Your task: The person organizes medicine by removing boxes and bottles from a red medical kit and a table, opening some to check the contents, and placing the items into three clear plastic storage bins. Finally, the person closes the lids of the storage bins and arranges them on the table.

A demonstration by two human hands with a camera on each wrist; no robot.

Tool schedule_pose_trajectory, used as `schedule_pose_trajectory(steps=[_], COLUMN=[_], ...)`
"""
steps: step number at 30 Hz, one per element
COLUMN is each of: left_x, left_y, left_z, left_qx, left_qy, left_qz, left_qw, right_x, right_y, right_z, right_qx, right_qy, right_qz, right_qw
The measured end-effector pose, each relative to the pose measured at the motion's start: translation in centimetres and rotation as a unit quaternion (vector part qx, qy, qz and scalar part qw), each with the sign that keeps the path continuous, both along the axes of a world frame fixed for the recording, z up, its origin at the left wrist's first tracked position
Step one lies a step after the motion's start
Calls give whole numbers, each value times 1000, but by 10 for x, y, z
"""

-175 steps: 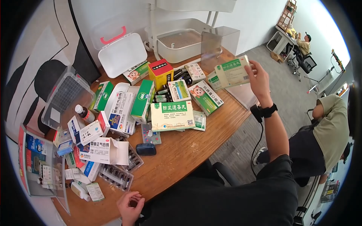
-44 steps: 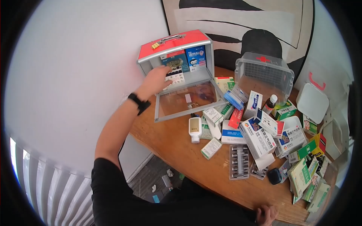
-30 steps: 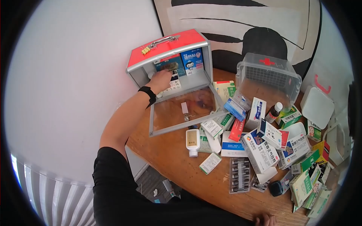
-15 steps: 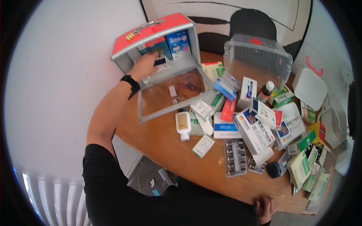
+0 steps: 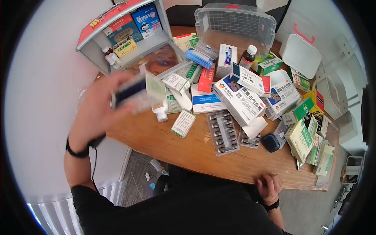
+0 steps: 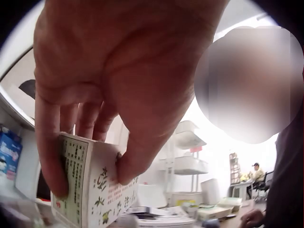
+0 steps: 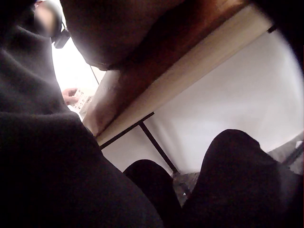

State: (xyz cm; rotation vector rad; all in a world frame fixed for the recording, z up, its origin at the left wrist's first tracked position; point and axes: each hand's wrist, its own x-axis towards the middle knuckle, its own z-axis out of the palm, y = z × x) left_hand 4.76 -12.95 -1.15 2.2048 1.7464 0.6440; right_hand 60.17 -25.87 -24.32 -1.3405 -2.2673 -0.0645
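My left hand, blurred in the head view, is raised in front of the red first-aid case. It grips a small medicine box between thumb and fingers; the left wrist view shows a white face with plant drawings and a greenish printed side. Inside the case stand a blue box, a teal box, a small yellow box and small bottles. My right hand rests at the table's front edge, fingers loosely curled, holding nothing.
Medicine boxes crowd the wooden table, with a white bottle and a blister tray of vials among them. Behind them stands a clear plastic bin. The case's clear door lies folded down toward the boxes.
My left hand has come out of the first-aid case toward me, carrying the small medicine box. Several seconds ago my right hand held up a green-and-white box; now it rests at the table edge.
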Motion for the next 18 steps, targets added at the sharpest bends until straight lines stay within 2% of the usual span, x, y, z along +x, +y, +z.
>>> schedule_pose_trajectory(steps=[1,2,4,5,7,10,12,18], left_x=[13,29,49,69,92,114,117,105], left_y=[-18,-31,-48,-50,-50,-45,-40,-36], left_z=[-4,-8,-42,-46,-76,-104,-113,-115], left_qx=[13,-59,-48,-107,-104,-78,-5,20], left_qy=[50,31,-12,-45,-71,-55,5,28], left_qz=[-29,-30,-98,-109,-159,-148,-104,-81], left_qw=[998,997,994,987,979,984,995,996], right_x=[-2,-3,-6,-5,-4,-2,-1,-2], right_y=[1,1,3,4,5,5,5,4], right_z=[3,7,13,13,9,11,10,8], right_qx=[3,2,-8,-7,5,5,6,13], right_qy=[5,2,-2,-3,6,1,5,20], right_qz=[4,-2,16,13,20,30,35,38], right_qw=[1000,1000,1000,1000,1000,1000,999,999])
